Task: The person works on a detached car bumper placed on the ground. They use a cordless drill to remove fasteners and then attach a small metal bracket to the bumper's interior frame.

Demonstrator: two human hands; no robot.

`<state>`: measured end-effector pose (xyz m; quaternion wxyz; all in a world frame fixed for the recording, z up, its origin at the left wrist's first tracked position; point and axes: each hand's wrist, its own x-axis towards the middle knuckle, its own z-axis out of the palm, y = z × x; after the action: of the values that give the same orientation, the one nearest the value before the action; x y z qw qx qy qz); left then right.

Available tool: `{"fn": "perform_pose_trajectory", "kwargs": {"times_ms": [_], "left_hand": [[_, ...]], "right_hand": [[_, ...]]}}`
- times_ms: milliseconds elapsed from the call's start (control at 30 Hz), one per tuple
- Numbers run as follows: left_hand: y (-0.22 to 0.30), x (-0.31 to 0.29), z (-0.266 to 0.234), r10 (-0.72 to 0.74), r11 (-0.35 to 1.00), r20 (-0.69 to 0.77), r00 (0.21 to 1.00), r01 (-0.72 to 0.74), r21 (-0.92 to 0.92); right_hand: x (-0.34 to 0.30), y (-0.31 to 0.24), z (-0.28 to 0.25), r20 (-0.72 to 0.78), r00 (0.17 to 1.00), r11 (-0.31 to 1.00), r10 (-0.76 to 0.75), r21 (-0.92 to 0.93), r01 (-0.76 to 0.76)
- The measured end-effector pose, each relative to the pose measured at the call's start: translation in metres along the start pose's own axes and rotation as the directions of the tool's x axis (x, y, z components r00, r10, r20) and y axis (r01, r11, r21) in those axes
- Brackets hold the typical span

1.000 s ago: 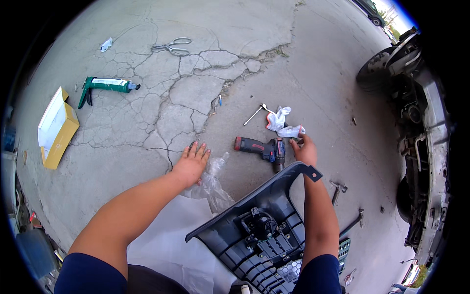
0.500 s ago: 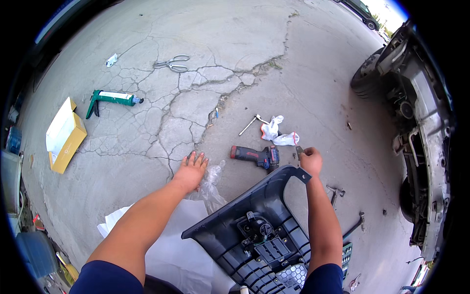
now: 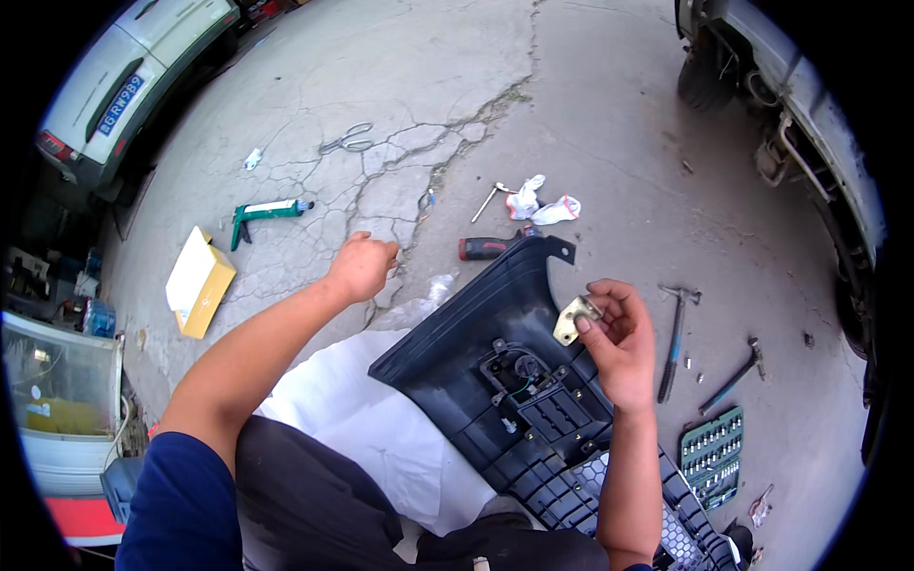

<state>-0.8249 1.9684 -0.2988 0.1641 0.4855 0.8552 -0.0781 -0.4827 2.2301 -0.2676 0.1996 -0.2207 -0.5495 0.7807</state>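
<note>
My right hand (image 3: 624, 347) pinches a small yellowish metal bracket (image 3: 569, 324) with holes, raised above the black plastic car bumper panel (image 3: 457, 343). The panel lies tilted beside my legs with its ribbed inner side up, a round lamp-like unit (image 3: 526, 364) fixed in it. A tab with a hole sticks out at its far corner. My left hand (image 3: 365, 265) is curled closed above the cracked concrete; what it holds, if anything, is hidden. Crumpled clear plastic (image 3: 414, 306) and a white sheet (image 3: 352, 385) lie below that hand. Just past the panel's far edge, a cordless drill (image 3: 487, 248) is partly hidden.
Beyond the drill lie a ratchet (image 3: 486, 202) and white gloves (image 3: 541, 202). Two hammers (image 3: 674, 343) and a green socket set (image 3: 712, 459) are at the right. Farther left are a caulking gun (image 3: 269, 211), yellow box (image 3: 205, 290) and scissors (image 3: 348, 140). Vehicles stand on both sides.
My left hand has lifted off the ground and curled its fingers. My right hand has drawn back toward me and turned, bringing the bracket into plain sight. The head view has shifted.
</note>
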Motion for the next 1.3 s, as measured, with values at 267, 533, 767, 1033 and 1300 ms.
{"fn": "perform_pose_trajectory", "kwargs": {"times_ms": [267,533,767,1033,1300], "left_hand": [[0.036,-0.103,-0.117,-0.042,0.792,0.484,0.874,0.324,-0.518],[0.093,-0.164,-0.032,-0.019,0.658,0.334,0.942,0.264,-0.706],[0.102,-0.135,-0.021,0.097,0.891,0.063,0.993,-0.058,-0.451],[0.131,-0.096,0.029,0.167,0.935,0.010,0.986,-0.155,-0.320],[0.126,-0.102,0.050,0.227,0.946,-0.073,0.971,-0.238,-0.220]], "right_hand": [[0.015,0.043,0.102,0.562,0.825,0.947,0.064,-0.296,0.128],[-0.016,0.121,0.130,0.489,0.871,0.957,0.053,-0.273,0.095],[-0.020,0.132,0.135,0.348,0.937,0.979,-0.026,-0.180,0.094],[-0.051,0.189,0.065,0.156,0.981,0.981,0.112,-0.175,-0.085],[-0.087,0.226,0.095,0.256,0.875,0.864,0.412,0.194,-0.464]]}}
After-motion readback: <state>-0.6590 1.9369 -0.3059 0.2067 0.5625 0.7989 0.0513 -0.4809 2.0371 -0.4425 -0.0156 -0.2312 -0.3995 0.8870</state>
